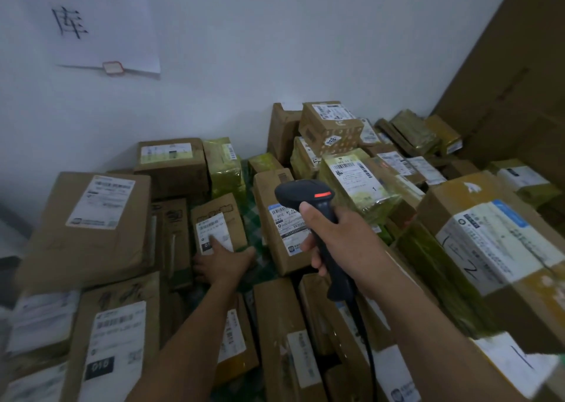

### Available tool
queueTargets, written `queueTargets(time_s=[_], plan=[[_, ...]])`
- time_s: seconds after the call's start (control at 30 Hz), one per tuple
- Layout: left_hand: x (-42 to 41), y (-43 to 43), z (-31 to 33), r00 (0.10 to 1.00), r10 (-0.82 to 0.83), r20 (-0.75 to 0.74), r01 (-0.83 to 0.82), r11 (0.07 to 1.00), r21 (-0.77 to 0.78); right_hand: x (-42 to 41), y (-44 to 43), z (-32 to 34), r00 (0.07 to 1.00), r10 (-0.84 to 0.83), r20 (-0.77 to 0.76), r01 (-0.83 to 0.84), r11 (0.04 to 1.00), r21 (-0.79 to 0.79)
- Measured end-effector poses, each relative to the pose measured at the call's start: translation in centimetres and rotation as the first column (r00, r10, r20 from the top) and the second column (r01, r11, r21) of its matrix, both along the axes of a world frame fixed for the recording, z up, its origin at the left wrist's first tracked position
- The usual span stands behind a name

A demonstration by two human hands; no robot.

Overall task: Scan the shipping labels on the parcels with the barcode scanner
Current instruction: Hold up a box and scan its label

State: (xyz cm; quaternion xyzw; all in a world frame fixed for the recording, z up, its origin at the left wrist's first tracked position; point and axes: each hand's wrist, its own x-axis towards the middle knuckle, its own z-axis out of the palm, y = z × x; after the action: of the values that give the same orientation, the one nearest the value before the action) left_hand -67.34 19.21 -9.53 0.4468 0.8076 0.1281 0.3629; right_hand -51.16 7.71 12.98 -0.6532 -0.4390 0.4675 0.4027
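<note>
Your right hand (324, 239): fingers wrapped round the grip of the black barcode scanner (305, 192), held raised over the heap with its head aimed away from you.
Your left hand (224, 261): spread flat on the near end of a small cardboard parcel (211, 207), one straight finger on its shipping label (214, 229).
Tall box (275, 255): just beyond the scanner.
Surrounding: more labelled parcels, white wall (275, 50).

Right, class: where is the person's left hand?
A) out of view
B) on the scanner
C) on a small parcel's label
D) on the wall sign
C: the left hand touches the label of the small parcel; the right hand grips the barcode scanner.
</note>
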Motion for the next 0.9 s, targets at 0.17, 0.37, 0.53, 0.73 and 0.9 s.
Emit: queueTargets(time_s=[0.17, 0.37, 0.53, 0.73, 0.9], plan=[[-1.5, -3.6, 6.0, 0.995, -0.010, 0.095, -0.001, 0.993, 0.116, -1.2, -2.0, 1.0, 0.997, 0.051, -0.066, -0.052, 0.999, -0.014], [-2.8, -10.5, 14.1, 0.957, -0.046, 0.286, -0.046, 0.951, 0.307, -2.6, -4.8, 2.1, 0.968, -0.001, -0.253, 0.002, 1.000, 0.006], [-3.8, -16.4, 17.8, 0.902, -0.120, 0.415, -0.080, 0.897, 0.435, -3.9, -7.1, 2.6, 0.981, -0.025, -0.193, 0.035, 0.998, 0.047], [-4.3, -21.9, 20.6, 0.900, -0.007, 0.437, -0.226, 0.848, 0.479, -4.9, -10.6, 3.1, 0.951, 0.069, -0.303, -0.057, 0.997, 0.048], [-7.6, -24.0, 22.0, 0.626, 0.065, 0.777, -0.423, 0.865, 0.269, -5.4, -12.1, 3.0, 0.909, 0.111, -0.403, -0.097, 0.994, 0.054]])
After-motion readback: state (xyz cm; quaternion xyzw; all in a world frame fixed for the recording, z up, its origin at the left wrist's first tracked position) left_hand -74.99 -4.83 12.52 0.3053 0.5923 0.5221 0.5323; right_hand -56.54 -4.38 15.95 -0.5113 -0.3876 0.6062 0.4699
